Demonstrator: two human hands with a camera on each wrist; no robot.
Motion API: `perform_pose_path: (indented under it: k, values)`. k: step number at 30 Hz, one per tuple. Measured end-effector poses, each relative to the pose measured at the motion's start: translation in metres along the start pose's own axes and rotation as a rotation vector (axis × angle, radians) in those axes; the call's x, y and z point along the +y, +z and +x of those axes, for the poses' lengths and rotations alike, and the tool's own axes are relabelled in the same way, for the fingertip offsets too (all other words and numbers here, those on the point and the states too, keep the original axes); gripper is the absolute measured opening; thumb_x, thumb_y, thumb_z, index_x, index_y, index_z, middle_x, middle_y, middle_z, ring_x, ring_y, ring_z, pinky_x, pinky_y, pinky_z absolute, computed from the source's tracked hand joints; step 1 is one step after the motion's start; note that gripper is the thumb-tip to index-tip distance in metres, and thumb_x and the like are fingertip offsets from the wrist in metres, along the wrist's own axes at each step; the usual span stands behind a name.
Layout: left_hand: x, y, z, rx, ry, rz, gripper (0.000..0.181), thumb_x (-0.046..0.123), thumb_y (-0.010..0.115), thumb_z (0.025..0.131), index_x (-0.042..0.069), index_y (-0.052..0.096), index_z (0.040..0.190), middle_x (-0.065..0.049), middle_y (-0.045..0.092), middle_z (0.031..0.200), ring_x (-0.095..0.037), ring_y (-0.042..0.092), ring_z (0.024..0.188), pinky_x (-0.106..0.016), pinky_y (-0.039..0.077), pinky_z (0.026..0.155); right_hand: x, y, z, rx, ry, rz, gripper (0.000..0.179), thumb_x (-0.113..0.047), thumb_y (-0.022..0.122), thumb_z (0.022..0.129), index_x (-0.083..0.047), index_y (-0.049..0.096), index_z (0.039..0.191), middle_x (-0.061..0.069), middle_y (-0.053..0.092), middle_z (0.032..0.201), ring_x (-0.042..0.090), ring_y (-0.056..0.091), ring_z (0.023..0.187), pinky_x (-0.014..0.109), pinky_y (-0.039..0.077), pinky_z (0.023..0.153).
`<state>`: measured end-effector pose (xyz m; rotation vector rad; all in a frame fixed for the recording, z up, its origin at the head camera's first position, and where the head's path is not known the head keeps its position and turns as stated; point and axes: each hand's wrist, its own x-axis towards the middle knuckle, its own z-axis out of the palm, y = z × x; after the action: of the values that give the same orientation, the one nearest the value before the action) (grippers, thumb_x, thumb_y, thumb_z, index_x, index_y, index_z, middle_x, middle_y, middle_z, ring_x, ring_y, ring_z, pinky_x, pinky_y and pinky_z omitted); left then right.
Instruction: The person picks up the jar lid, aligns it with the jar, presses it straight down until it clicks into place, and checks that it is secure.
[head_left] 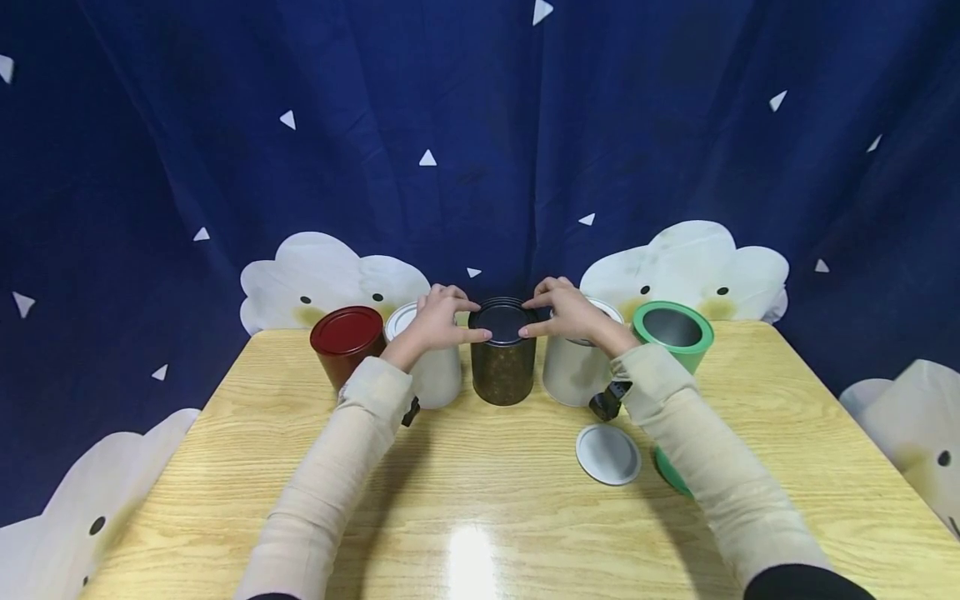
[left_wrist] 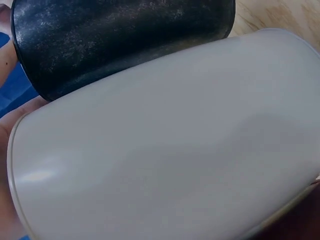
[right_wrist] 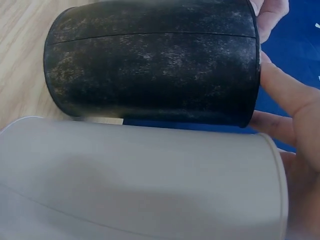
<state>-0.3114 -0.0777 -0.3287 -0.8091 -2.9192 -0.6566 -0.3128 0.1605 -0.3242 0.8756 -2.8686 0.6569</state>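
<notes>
A black can (head_left: pixel 502 371) with a worn, mottled wall stands upright in the middle of a row of cans, its black lid (head_left: pixel 504 323) on top. My left hand (head_left: pixel 444 321) grips the lid's left edge, thumb in front and fingers farther back. On the right edge, my right hand (head_left: pixel 566 312) holds it the same way. Below my left wrist stands a white can (left_wrist: pixel 165 140) with a white top. Another white can (right_wrist: pixel 145 175), its top partly covered by my right hand, is on the other side. In both wrist views the fingers lie at the black can's top rim.
A red can (head_left: pixel 347 332) with its lid on stands at the row's left end. An uncovered green can (head_left: pixel 693 342) is at the right. In front lie a pale round lid (head_left: pixel 608 455) and a green lid (head_left: pixel 672 473) partly under my right sleeve. A blue curtain (head_left: pixel 480 125) hangs behind the table.
</notes>
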Motion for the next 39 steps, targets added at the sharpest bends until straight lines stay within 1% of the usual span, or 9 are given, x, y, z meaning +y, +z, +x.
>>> perform_pose_path:
  k: [3,10,14,18,24,31,39]
  values:
    - [0.000,0.000,-0.002,0.023,0.004,-0.011,0.055,0.045,0.070,0.075,0.009,0.064,0.115,-0.010,0.050,0.114,-0.026,0.035,0.107,-0.043,0.025,0.084,-0.002,0.000,-0.002,0.007,0.002,-0.003,0.053,-0.033,0.076,0.072,0.000,0.064,0.112,0.013,0.051,0.105,0.027,0.040,0.095,0.039,0.035,0.079]
    - [0.002,0.000,-0.004,0.027,0.006,-0.033,0.054,0.043,0.070,0.076,0.007,0.064,0.116,-0.010,0.051,0.112,-0.025,0.036,0.106,-0.043,0.025,0.083,-0.004,-0.001,-0.004,0.002,0.010,-0.019,0.053,-0.033,0.075,0.074,-0.001,0.063,0.114,0.014,0.051,0.104,0.027,0.040,0.094,0.039,0.035,0.079]
    - [0.004,0.001,-0.004,0.041,0.014,-0.014,0.055,0.044,0.068,0.077,0.007,0.062,0.118,-0.010,0.050,0.114,-0.025,0.036,0.105,-0.042,0.025,0.083,-0.003,-0.001,-0.006,0.022,-0.001,-0.027,0.053,-0.033,0.075,0.073,0.000,0.063,0.113,0.015,0.051,0.105,0.028,0.040,0.095,0.040,0.035,0.080]
    - [0.005,0.002,-0.008,0.087,0.061,0.009,0.058,0.044,0.067,0.078,0.007,0.058,0.122,-0.012,0.050,0.116,-0.026,0.036,0.105,-0.043,0.027,0.083,-0.001,-0.003,-0.011,0.065,-0.011,-0.018,0.053,-0.033,0.075,0.074,-0.001,0.063,0.115,0.015,0.051,0.106,0.028,0.040,0.095,0.041,0.034,0.081]
    - [0.008,0.004,-0.017,0.170,0.130,-0.033,0.059,0.039,0.071,0.076,0.006,0.057,0.123,-0.013,0.052,0.115,-0.028,0.038,0.103,-0.044,0.029,0.079,-0.001,-0.006,-0.023,0.118,-0.024,0.020,0.053,-0.031,0.076,0.072,-0.003,0.063,0.115,0.013,0.050,0.103,0.028,0.041,0.094,0.041,0.034,0.081]
    - [0.012,0.005,-0.028,0.190,0.183,-0.095,0.059,0.035,0.073,0.075,0.005,0.058,0.123,-0.011,0.053,0.112,-0.027,0.038,0.100,-0.043,0.030,0.078,0.000,-0.011,-0.040,0.161,-0.063,0.030,0.055,-0.027,0.078,0.070,-0.002,0.062,0.116,0.013,0.052,0.101,0.029,0.044,0.095,0.042,0.035,0.083]
    - [0.021,0.009,-0.041,0.249,0.261,-0.132,0.058,0.032,0.076,0.072,0.004,0.059,0.120,-0.012,0.055,0.109,-0.027,0.041,0.104,-0.046,0.032,0.082,-0.001,-0.012,-0.063,0.198,-0.097,0.073,0.052,-0.022,0.079,0.069,0.000,0.063,0.113,0.014,0.055,0.103,0.031,0.044,0.100,0.044,0.035,0.084]
